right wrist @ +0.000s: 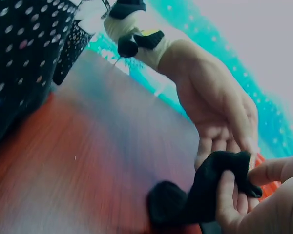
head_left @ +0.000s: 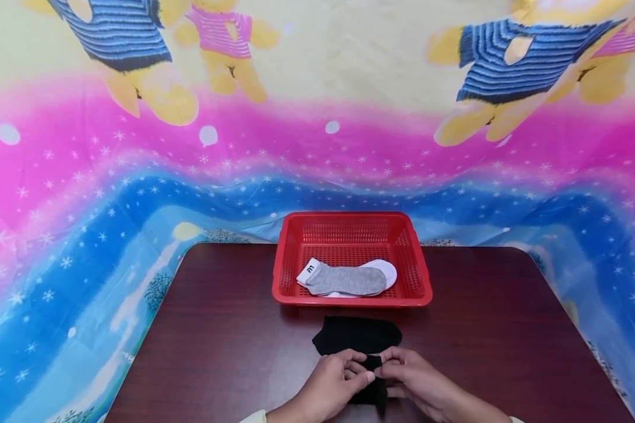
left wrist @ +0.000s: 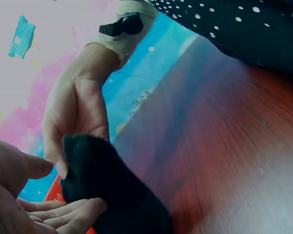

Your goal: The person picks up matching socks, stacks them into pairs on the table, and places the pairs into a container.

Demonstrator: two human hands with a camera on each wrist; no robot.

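Note:
Between both hands a black sock point(right wrist: 207, 183) is held up by its cuff end, and the rest hangs down toward the tabletop. My left hand point(head_left: 330, 379) pinches one side of the cuff with thumb and fingers. Opposite it, my right hand point(head_left: 420, 379) pinches the other side. Both hands partly cover the held sock in the head view. Just beyond them, a second black sock point(head_left: 357, 335) lies flat on the table, its toe pointing right.
A red plastic basket point(head_left: 423, 288) stands at the table's far side. Inside lie a grey sock point(head_left: 349, 280) with a white lettered cuff and a white sock point(head_left: 388, 270) partly under it. The dark wooden table point(head_left: 217, 329) meets a printed cloth backdrop point(head_left: 328, 158) behind.

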